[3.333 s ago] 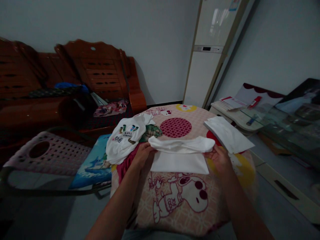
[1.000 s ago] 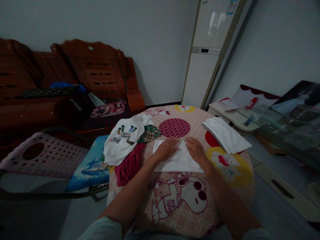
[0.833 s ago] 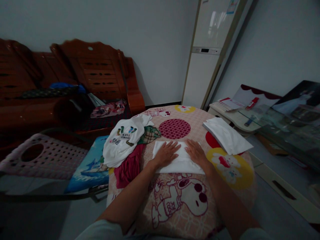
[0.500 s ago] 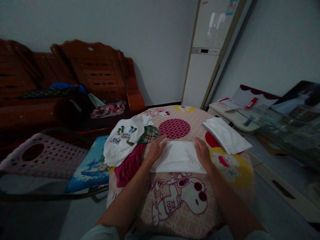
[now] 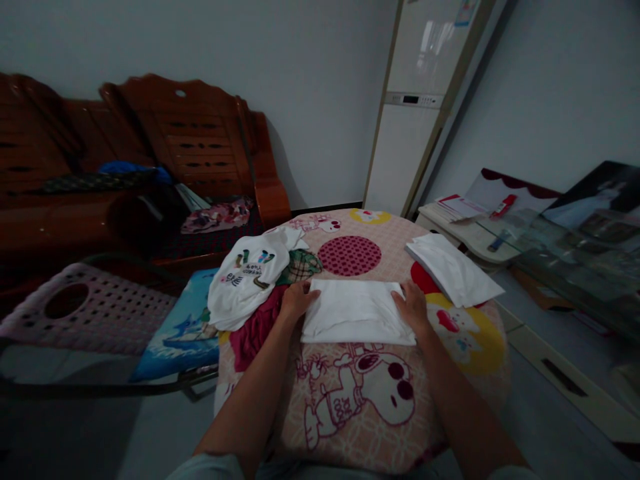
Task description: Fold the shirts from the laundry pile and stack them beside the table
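A folded white garment (image 5: 357, 312) lies flat on the round table in front of me. My left hand (image 5: 297, 301) is closed at its far left corner, thumb on top and fingers at the edge. At the far right corner, my right hand (image 5: 412, 308) pinches the cloth in the same way; the fingertips are partly hidden. Left of my left hand lies a loose white shirt (image 5: 250, 273) with printed figures and lettering. Beside it are a crumpled dark red cloth (image 5: 255, 333) and a green plaid cloth (image 5: 301, 265).
Another folded white garment (image 5: 453, 270) lies at the table's right. A patterned tablecloth (image 5: 360, 427) covers the table. To the left stand a woven pink chair (image 5: 115, 313) with a blue cushion (image 5: 183, 333) and a wooden sofa (image 5: 190, 147). A glass-topped stand (image 5: 555, 257) is at right.
Both hands have moved outward, from lying on the white garment to holding its far corners. The garment's top now looks wider and flatter. The other clothes stay put.
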The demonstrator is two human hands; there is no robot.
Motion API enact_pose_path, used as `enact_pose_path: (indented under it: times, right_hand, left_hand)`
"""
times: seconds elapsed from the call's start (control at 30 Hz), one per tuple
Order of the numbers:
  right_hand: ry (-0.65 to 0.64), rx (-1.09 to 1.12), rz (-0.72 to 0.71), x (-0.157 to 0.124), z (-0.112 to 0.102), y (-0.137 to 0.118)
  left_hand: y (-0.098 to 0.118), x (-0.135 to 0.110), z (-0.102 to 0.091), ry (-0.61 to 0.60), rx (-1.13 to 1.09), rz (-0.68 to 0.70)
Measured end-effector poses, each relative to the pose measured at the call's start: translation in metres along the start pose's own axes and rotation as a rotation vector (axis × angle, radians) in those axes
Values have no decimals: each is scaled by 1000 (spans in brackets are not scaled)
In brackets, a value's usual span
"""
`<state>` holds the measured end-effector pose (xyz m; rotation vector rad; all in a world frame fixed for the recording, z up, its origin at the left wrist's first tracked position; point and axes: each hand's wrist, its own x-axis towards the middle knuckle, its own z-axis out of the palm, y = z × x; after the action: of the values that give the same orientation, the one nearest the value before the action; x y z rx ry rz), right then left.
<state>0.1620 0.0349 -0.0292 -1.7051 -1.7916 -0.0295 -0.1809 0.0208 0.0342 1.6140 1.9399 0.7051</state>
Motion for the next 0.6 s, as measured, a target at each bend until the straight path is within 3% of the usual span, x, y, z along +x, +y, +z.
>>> enact_pose_path:
  times: [0.17,0.37,0.5,0.6]
  right_hand:
    - [-93,142,64,15,-5,1]
    - [-157,538,258,30,-19,-8]
    - [-142,850,384,23,-35,-21]
    - [-293,987,479,12,-48,-31]
  left_hand:
    - [2,1,1,0,-72,0]
    - [1,-4,4,16,-108,44]
    - [-10,-7,2,-82,-306,66]
    - [-20,-12,1,-169,-339,26]
